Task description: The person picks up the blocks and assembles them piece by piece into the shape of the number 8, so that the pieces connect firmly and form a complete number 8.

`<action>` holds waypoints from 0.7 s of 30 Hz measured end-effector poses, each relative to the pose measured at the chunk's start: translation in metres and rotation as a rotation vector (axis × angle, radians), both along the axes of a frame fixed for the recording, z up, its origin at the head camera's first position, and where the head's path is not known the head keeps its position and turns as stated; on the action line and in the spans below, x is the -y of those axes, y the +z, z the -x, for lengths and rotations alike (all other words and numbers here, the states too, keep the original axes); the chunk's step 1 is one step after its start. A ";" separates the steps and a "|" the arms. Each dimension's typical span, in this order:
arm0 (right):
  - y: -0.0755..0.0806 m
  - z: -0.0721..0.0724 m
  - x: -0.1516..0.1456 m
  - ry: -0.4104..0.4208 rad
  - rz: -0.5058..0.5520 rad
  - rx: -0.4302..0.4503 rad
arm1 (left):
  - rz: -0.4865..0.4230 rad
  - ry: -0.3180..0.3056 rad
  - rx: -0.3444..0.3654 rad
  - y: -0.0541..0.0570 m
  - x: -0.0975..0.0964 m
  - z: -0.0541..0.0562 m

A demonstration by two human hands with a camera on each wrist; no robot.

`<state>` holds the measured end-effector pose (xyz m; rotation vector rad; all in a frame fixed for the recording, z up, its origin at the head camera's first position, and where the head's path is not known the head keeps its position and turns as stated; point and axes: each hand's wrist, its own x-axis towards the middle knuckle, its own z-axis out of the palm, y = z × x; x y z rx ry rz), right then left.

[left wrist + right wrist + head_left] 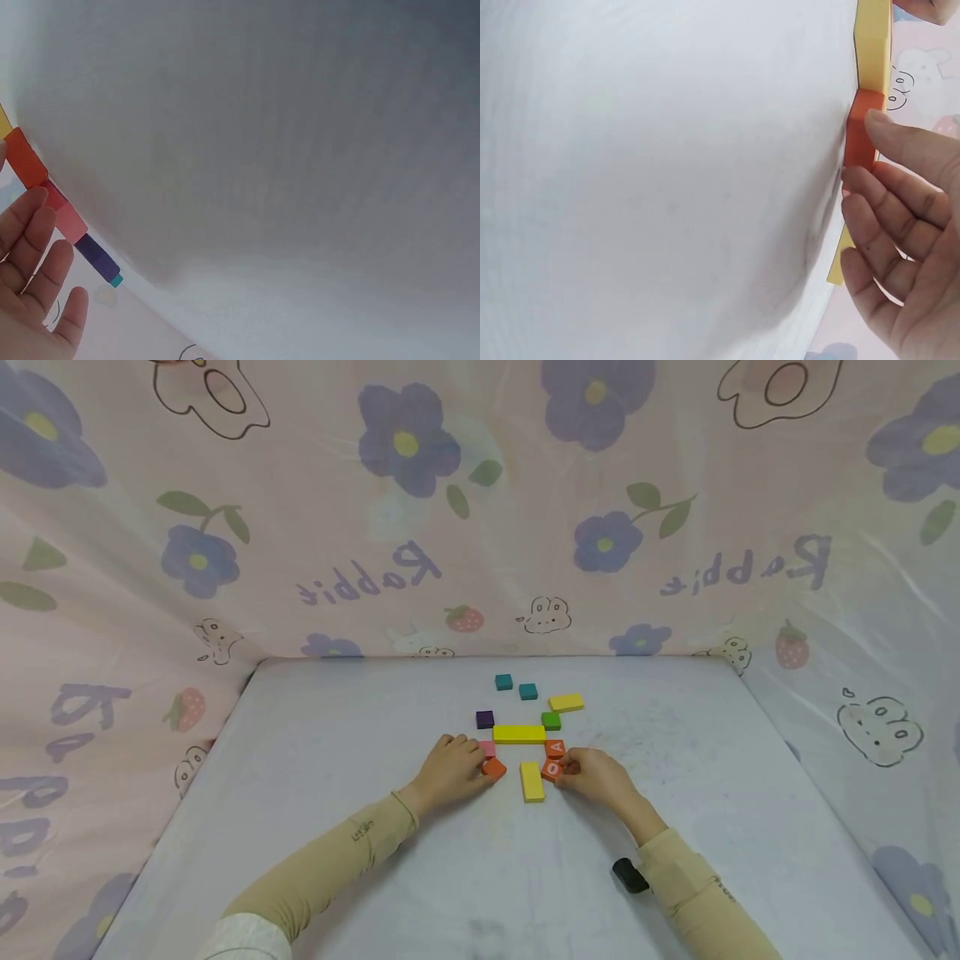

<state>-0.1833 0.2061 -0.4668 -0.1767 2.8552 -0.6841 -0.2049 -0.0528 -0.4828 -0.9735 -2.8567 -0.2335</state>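
Note:
My left hand (453, 768) pinches a small orange block (494, 768) between thumb and fingers, with the block turned at an angle. Directly behind that block is a pink block (487, 748), close to the left fingertips. Across from it, my right hand (600, 775) pinches an orange block marked O (552, 768), also tilted; the thumb lies on its near side in the right wrist view. An orange block marked A (555, 748) sits just behind it. Between the hands lies a yellow block (532, 782), lengthwise, and farther back a long yellow bar (519, 735) lies crosswise.
A purple block (485, 719) and a green block (551, 721) stand behind the bar's ends. Farther back are two teal blocks (504, 682) and another yellow block (566, 702). A black object (630, 876) lies beside the right sleeve. Patterned cloth walls (495, 543) border the white table (337, 710).

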 end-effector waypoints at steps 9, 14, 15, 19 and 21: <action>-0.003 0.000 0.000 -0.015 0.005 -0.001 | -0.014 -0.010 -0.030 -0.003 0.000 0.000; -0.004 0.000 0.001 -0.012 -0.001 -0.013 | 0.005 -0.012 -0.029 0.000 0.000 0.001; -0.004 0.000 0.001 -0.013 -0.004 -0.016 | 0.009 -0.016 -0.039 0.000 0.000 0.001; -0.004 0.000 0.002 -0.014 -0.015 -0.021 | 0.013 -0.028 -0.086 0.001 0.001 0.002; -0.004 -0.001 0.002 -0.016 -0.015 -0.019 | 0.006 -0.020 -0.087 0.002 0.002 0.002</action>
